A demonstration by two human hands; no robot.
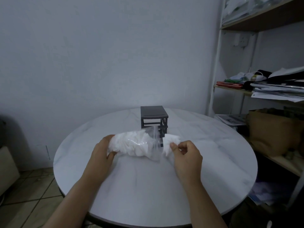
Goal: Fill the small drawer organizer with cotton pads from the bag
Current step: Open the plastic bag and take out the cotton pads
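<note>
Round white table [148,186], grey wall [98,55], cluttered shelves [263,25]; left hand [102,152] gripping bag [153,145], right hand [187,155] pinching cotton pads [171,140]

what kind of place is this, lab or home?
Probably a home room or small office, not a lab: a round marble-look table, an open shelf unit stacked with papers, and a tiled floor.
</note>
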